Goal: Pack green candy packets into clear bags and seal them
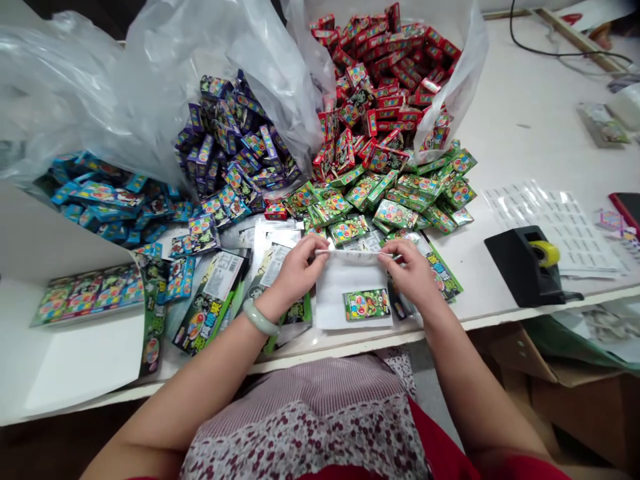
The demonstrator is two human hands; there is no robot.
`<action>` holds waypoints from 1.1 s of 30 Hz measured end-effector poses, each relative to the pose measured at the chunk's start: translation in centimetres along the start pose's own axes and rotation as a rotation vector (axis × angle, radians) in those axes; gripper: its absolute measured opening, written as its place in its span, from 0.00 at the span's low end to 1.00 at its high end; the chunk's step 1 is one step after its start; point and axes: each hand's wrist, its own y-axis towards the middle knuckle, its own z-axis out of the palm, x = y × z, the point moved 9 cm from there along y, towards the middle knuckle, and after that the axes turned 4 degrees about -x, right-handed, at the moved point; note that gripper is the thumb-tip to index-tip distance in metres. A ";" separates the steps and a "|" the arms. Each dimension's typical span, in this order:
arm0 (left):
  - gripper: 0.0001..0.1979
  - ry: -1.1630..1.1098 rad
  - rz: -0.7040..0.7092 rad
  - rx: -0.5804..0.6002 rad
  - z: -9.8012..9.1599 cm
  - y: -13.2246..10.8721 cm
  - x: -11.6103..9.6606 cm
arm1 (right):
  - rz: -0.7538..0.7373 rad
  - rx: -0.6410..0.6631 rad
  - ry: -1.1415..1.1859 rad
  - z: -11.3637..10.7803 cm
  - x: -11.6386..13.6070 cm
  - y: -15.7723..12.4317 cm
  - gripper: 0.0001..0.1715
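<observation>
A long white counter (520, 147) is being crowded by clear plastic sacks (150, 87), from which heaps of small printed boxes are being spilled: red boxes (385, 87), purple boxes (230, 133), green boxes (395, 193) and blue boxes (105, 200). To the right, a black tape dispenser (520, 263) with a yellow roll is being kept beside a sheet of printed labels (553, 227). Near the counter's front edge, a flat white bag (353, 293) is being worked on, and a thin pale strip (353, 254) along its top edge is being pinched near both ends. The left grip (300, 270) and the right grip (413, 273) are each being held narrow on that strip, thumb against fingers. A small green box (367, 304) is being rested on the white bag, just below the strip. The strip is judged likely to tear, or the bag to crease, if uneven tension is applied by the two grips. The box could be knocked askew if the bag is jerked, and the loose green boxes could be dislodged by the right wrist or forearm. Slumping sacks could also send boxes sliding toward the bag.
</observation>
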 end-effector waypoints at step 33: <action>0.01 -0.025 -0.229 0.117 1.7 0.6 2.1 | -0.069 0.334 -0.091 2.1 1.6 0.7 0.14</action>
